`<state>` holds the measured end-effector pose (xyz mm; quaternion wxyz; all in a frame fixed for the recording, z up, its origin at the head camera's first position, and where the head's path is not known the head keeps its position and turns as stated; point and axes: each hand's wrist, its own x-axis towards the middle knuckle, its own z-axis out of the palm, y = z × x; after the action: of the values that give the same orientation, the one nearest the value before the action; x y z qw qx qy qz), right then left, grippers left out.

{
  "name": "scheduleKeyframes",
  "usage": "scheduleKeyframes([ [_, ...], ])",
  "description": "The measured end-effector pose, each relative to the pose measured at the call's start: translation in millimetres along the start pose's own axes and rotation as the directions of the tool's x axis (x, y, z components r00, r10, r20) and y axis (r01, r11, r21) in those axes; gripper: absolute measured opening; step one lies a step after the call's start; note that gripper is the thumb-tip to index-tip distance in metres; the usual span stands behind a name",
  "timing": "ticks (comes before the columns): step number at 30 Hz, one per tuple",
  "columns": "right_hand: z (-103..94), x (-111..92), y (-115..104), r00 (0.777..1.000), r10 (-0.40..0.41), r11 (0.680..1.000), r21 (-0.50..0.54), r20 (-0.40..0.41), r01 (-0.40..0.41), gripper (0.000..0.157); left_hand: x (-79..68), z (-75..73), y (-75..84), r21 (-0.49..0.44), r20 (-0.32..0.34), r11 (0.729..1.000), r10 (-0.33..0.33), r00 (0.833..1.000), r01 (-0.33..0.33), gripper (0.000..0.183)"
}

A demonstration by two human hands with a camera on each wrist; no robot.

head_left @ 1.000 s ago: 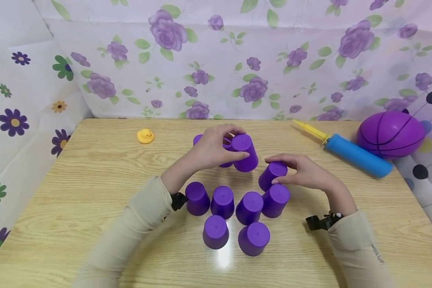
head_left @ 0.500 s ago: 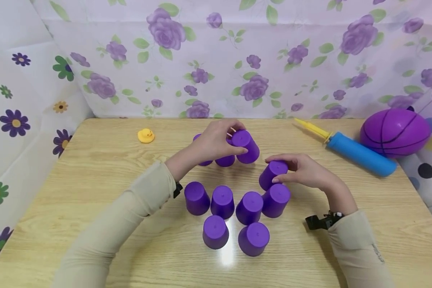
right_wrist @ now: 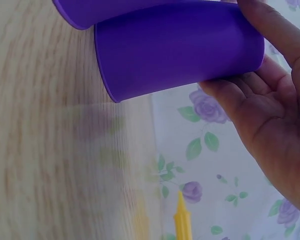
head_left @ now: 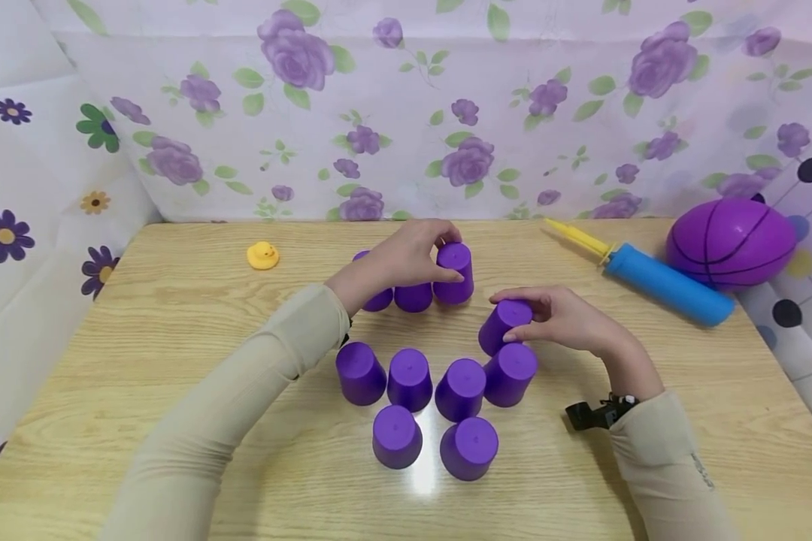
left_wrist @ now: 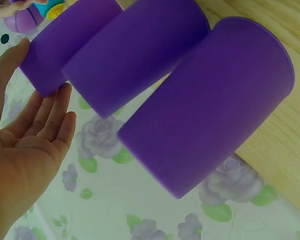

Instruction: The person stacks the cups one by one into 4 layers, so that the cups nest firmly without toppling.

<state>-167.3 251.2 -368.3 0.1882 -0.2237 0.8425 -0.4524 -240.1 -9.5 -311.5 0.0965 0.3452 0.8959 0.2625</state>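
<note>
Our left hand (head_left: pixel 413 259) pinches the far cup (head_left: pixel 455 288), just right of two more cups (head_left: pixel 413 299); our right hand (head_left: pixel 570 321) pinches a nearer cup (head_left: pixel 495 329), farther right. Both are wide end down, we think to stand steady.

This is a small, screened-off tabletop corner, its wider room unclear. White sheeting printed with purple roses (head_left: pixel 406 113) backs a pale wood-grain table (head_left: pixel 176 338).
</note>
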Motion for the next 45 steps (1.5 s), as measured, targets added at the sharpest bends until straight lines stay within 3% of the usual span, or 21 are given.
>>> scheduleKeyframes([
  [11, -3.1, -0.2, -4.9, 1.0, 0.006, 0.998, -0.055, -0.002, -0.006, 0.058, 6.4, 8.0, -11.0, 0.024, 0.016, 0.999, 0.022, 1.0, -0.022, 0.051],
  [20, -7.1, -4.8, 0.7, 0.999, -0.027, 0.997, -0.072, 0.03, 0.029, 0.053, 10.4, 12.4, -9.6, 0.064, 0.044, 0.998, 0.011, 0.999, -0.014, 0.05],
  [29, -10.8, -5.0, 6.1, 0.996, -0.073, 0.992, -0.096, 0.048, 0.078, 0.064, 10.8, 13.0, -7.7, 0.067, 0.083, 0.997, 0.028, 0.996, -0.034, 0.051],
  [45, -9.2, -6.6, 11.8, 0.994, -0.079, 0.996, -0.037, 0.081, 0.082, 0.069, 4.3, 17.3, -5.6, 0.095, 0.117, 0.995, 0.001, 0.993, -0.013, 0.058],
])
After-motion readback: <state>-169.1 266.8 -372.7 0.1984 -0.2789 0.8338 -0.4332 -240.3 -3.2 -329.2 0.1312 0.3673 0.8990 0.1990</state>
